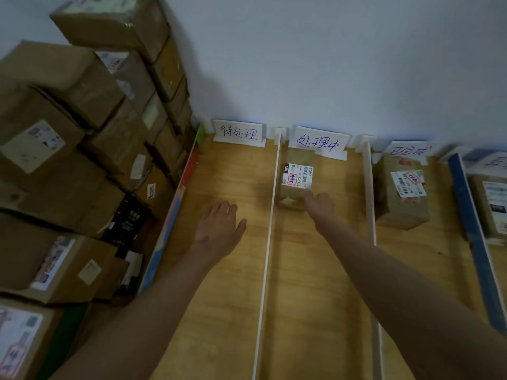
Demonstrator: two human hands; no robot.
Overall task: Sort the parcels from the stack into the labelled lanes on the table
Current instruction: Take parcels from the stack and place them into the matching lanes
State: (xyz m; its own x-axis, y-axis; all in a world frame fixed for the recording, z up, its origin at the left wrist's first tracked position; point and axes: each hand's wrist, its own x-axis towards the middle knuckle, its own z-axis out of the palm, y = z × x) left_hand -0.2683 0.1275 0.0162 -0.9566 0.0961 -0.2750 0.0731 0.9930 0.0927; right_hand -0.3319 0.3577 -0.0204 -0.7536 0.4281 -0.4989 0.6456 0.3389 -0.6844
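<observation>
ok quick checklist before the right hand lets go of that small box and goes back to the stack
1. Small brown cardboard box inside the second lane, under the white card sign: ok.
2. Box clear of the white divider strip: cannot tell, very close.
3. Right hand off the box: not ok, fingers touch it.
4. Left hand free: ok, open over the first lane.
5. Brown parcel stack steady: cannot tell.

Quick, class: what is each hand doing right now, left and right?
Left hand: open, fingers straight, over the first lane, holding nothing.
Right hand: at the near end of the small parcel in the second lane; grip cannot be told.
</observation>
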